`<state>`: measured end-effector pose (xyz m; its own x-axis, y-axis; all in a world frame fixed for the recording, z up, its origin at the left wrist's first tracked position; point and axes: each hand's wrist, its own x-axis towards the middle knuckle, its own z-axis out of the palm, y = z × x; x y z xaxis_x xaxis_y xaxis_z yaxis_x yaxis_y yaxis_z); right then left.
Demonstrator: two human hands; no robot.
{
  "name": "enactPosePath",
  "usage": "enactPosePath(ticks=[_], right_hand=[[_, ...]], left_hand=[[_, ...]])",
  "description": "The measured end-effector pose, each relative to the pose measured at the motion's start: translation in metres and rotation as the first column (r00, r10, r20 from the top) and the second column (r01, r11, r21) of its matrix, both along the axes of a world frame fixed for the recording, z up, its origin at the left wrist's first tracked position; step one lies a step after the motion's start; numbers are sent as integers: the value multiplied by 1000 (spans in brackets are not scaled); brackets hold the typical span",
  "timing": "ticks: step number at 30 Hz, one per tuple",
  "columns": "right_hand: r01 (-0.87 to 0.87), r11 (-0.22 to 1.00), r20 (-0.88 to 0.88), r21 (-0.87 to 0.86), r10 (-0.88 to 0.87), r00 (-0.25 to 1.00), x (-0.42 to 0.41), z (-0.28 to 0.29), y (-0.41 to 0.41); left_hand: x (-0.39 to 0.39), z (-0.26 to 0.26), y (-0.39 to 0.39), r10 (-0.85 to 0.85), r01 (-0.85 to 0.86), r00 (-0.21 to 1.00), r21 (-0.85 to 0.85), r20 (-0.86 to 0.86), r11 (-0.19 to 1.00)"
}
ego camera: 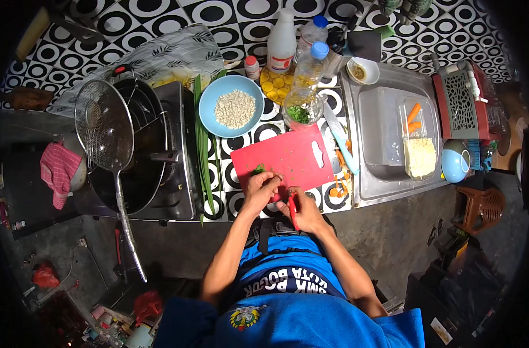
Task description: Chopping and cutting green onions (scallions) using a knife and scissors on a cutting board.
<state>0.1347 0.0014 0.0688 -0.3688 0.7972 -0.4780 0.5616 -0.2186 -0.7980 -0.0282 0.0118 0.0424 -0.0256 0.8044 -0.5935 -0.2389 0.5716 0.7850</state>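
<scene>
My right hand (307, 212) grips the red handle of a knife (293, 212); its blade is hard to make out between my hands. Just left of it, my left hand (261, 191) has its fingertips pinched together over the lower part of a red cutting board (281, 152); whether something small is between them cannot be told. Chopped green herbs (258, 169) lie on the board by my left fingers, with small green bits scattered about. Beyond the board stands a clear container (304, 114) with chopped greens in it. A blue bowl (207, 114) of pale, diced pieces sits at the upper left.
Long green leaves (205, 165) lie beside the stove, which holds a wok (158, 191) and a mesh strainer (103, 126). A blue-handled knife (346, 150) and orange peelings (339, 191) are right of the board, near a metal sink (390, 189). Bottles (282, 41) stand behind.
</scene>
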Motion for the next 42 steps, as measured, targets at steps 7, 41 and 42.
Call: enactPosePath(ticks=[7,41,42], right_hand=[[50,992,-53,-113,-57,997,-5,2,-6],[-114,890,-750,441,436,498,-116,126,-62],[-105,865,-739,490,477,476,-121,131,-60]], left_hand=[[-4,-9,-7,-7,7,999,-4,43,1000],[23,-47,59,-316,337,935,122,-159,934],[25,-49,64,-339,365,925,151,-173,919]])
